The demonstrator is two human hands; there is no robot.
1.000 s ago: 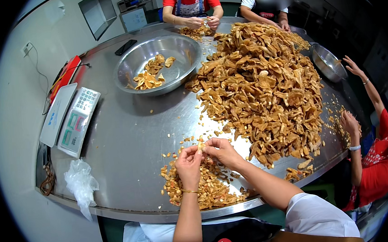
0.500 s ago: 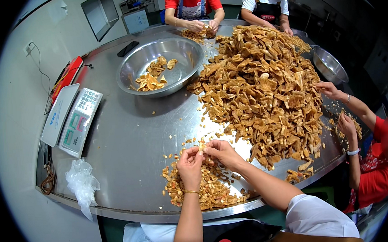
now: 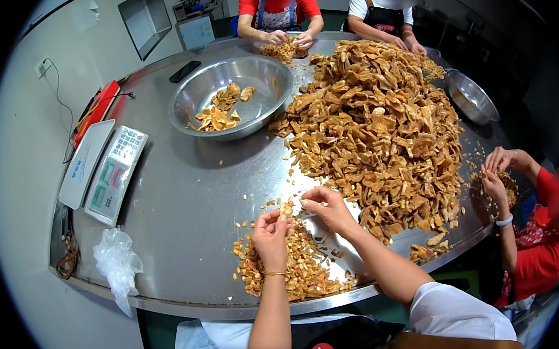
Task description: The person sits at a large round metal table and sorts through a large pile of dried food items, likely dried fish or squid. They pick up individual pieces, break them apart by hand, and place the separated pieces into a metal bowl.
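Note:
Over a low heap of small tan and yellow pieces [image 3: 306, 276], my left hand [image 3: 272, 243] pinches a small pale-yellow dried slice [image 3: 286, 210] between thumb and fingertips. My right hand [image 3: 331, 211] is a little to its right, apart from the slice. Its thumb and forefinger are drawn together in a pinch, and I cannot make out what is between them. Beyond and to the right rises a big mound of wrinkled brown dried slices [image 3: 380, 128], its lower edge close to my right hand. What kind of dried food this is, I cannot tell.
A wide steel basin [image 3: 182, 120] holding a few slices stands on the round steel table [image 3: 184, 200]. Leftward lie a scale [image 3: 116, 176], a clear plastic bag [image 3: 117, 267] and a phone [image 3: 185, 71]. Another basin [image 3: 475, 99] is far right. Three co-workers sit around the table.
My hands have come apart: the right moved right and slightly up, while the left kept the slice. At the right, a co-worker's hand drew back from the mound to join their other hand.

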